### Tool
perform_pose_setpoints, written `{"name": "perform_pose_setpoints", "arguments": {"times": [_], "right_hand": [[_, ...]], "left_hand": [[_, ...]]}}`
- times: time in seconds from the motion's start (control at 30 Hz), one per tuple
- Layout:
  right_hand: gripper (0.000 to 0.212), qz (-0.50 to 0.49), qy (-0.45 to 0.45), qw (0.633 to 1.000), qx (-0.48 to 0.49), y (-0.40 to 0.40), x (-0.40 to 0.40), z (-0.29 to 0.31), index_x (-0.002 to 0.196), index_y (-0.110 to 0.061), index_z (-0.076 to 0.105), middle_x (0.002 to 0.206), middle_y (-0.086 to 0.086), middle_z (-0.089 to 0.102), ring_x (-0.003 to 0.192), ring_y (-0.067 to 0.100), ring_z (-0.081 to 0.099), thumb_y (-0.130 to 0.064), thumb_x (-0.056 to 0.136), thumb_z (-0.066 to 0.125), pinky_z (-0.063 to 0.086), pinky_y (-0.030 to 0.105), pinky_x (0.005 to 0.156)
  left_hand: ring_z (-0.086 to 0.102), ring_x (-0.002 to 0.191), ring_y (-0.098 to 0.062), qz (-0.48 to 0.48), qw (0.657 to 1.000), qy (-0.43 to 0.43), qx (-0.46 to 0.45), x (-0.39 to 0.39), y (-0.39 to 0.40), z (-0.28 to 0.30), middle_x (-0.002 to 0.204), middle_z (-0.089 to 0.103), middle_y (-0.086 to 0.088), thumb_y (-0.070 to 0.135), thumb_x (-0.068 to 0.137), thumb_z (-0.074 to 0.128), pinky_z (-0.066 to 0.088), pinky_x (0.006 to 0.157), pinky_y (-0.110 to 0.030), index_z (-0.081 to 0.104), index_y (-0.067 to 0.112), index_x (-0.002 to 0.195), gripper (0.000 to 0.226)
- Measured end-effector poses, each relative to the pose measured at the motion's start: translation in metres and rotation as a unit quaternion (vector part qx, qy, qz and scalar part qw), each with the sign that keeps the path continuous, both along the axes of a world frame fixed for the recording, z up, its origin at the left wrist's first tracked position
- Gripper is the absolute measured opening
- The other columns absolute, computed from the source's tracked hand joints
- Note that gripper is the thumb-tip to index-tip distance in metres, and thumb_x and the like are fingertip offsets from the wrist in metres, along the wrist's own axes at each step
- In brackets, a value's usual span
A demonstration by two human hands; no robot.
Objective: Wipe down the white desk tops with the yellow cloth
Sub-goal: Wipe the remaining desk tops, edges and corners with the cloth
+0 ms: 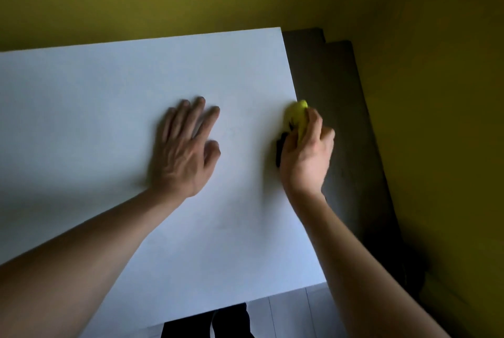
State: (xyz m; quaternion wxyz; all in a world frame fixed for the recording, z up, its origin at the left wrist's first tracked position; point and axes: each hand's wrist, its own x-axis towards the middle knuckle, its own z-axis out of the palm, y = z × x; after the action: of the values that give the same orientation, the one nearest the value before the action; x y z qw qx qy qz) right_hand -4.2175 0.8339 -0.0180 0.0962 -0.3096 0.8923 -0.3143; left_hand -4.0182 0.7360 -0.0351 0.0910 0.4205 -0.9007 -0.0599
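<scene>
A white desk top (109,119) fills most of the view. My left hand (185,149) rests flat on it near the middle, fingers straight and spread. At the desk's right edge my right hand (306,152) grips a bunched yellow cloth (298,116), fingers curled round it. The cloth touches the desk right at that edge. Most of the cloth is hidden inside the hand, and something dark shows under the palm.
Yellow walls (422,37) stand behind and to the right of the desk. A dark grey panel (335,92) runs along the gap between the desk's right edge and the wall. Pale floor (294,310) and dark trouser legs (231,321) show below the near edge.
</scene>
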Motion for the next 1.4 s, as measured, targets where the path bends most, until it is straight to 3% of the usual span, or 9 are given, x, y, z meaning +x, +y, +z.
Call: {"name": "perform_pose_setpoints", "arguments": {"times": [0.17,0.33,0.57,0.7,0.77,0.87,1.13,1.27,1.4], "right_hand": [[0.055,0.028,0.003,1.000,-0.010,-0.125,-0.039,-0.009,0.143,-0.016,0.047,0.112,0.021,0.051,0.098,0.041,0.053,-0.017,0.088,0.055,0.049,0.047,0.084],[0.052,0.010,-0.014,1.000,0.023,-0.204,-0.060,-0.009,0.145,-0.014,0.040,0.126,0.018,0.049,0.114,0.038,0.051,-0.020,0.095,0.051,0.044,0.044,0.095],[0.054,0.023,-0.010,1.000,-0.002,-0.157,-0.047,-0.009,0.145,-0.016,0.042,0.120,0.019,0.050,0.108,0.039,0.054,-0.020,0.093,0.056,0.049,0.047,0.091],[0.056,0.015,-0.010,1.000,-0.022,-0.064,-0.020,-0.005,0.144,-0.019,0.045,0.111,0.017,0.051,0.097,0.037,0.054,-0.018,0.090,0.057,0.039,0.032,0.073],[0.056,-0.003,-0.010,1.000,-0.010,-0.019,-0.006,-0.002,0.144,-0.020,0.046,0.109,0.013,0.049,0.095,0.035,0.054,-0.016,0.090,0.059,0.034,0.028,0.073],[0.055,-0.035,-0.017,0.999,-0.006,0.007,0.006,-0.003,0.143,-0.021,0.047,0.106,0.007,0.046,0.094,0.034,0.054,-0.012,0.091,0.058,0.038,0.030,0.075],[0.048,0.001,-0.025,1.000,-0.009,-0.148,-0.049,-0.008,0.136,-0.014,0.049,0.113,0.022,0.053,0.097,0.043,0.057,-0.021,0.088,0.053,0.051,0.047,0.085],[0.040,0.055,0.007,0.998,0.037,-0.219,-0.069,-0.010,0.134,-0.012,0.049,0.122,0.021,0.051,0.112,0.039,0.054,-0.022,0.095,0.050,0.046,0.041,0.090],[0.038,0.167,0.098,0.978,0.079,-0.226,-0.065,-0.013,0.126,-0.021,0.057,0.120,0.016,0.055,0.113,0.037,0.053,-0.035,0.092,0.047,0.043,0.041,0.091]], "left_hand": [[0.031,0.154,-0.039,-0.001,1.000,-0.003,-0.004,-0.001,-0.002,0.000,0.168,0.033,-0.015,0.027,0.099,0.047,0.023,0.125,-0.057,0.040,0.014,0.159,0.063],[0.031,0.154,-0.039,0.003,1.000,-0.008,-0.008,-0.004,-0.004,0.001,0.168,0.032,-0.014,0.027,0.099,0.047,0.025,0.125,-0.057,0.040,0.015,0.160,0.063],[0.031,0.155,-0.038,0.002,1.000,-0.008,-0.007,-0.002,-0.005,0.002,0.168,0.033,-0.013,0.028,0.096,0.049,0.023,0.126,-0.056,0.041,0.017,0.159,0.065],[0.029,0.156,-0.037,0.000,1.000,-0.005,-0.005,-0.001,-0.004,0.003,0.168,0.033,-0.014,0.029,0.098,0.046,0.022,0.126,-0.056,0.041,0.016,0.159,0.063],[0.028,0.156,-0.037,0.002,1.000,-0.006,-0.003,-0.001,-0.003,0.003,0.168,0.032,-0.013,0.030,0.098,0.045,0.021,0.127,-0.056,0.042,0.016,0.159,0.062],[0.029,0.156,-0.037,0.003,1.000,-0.004,-0.005,-0.002,-0.003,0.002,0.168,0.033,-0.013,0.030,0.098,0.045,0.021,0.127,-0.056,0.043,0.015,0.158,0.062],[0.032,0.154,-0.039,0.004,1.000,-0.011,-0.005,-0.003,-0.003,0.004,0.167,0.035,-0.014,0.029,0.098,0.045,0.024,0.125,-0.057,0.043,0.016,0.158,0.062],[0.031,0.155,-0.038,0.006,1.000,-0.016,-0.003,-0.004,-0.003,0.004,0.168,0.032,-0.013,0.029,0.099,0.042,0.025,0.124,-0.057,0.041,0.017,0.159,0.061],[0.029,0.156,-0.037,0.010,0.999,-0.032,0.001,-0.003,-0.003,0.002,0.170,0.029,-0.012,0.031,0.100,0.040,0.022,0.126,-0.054,0.037,0.018,0.161,0.062]]}}
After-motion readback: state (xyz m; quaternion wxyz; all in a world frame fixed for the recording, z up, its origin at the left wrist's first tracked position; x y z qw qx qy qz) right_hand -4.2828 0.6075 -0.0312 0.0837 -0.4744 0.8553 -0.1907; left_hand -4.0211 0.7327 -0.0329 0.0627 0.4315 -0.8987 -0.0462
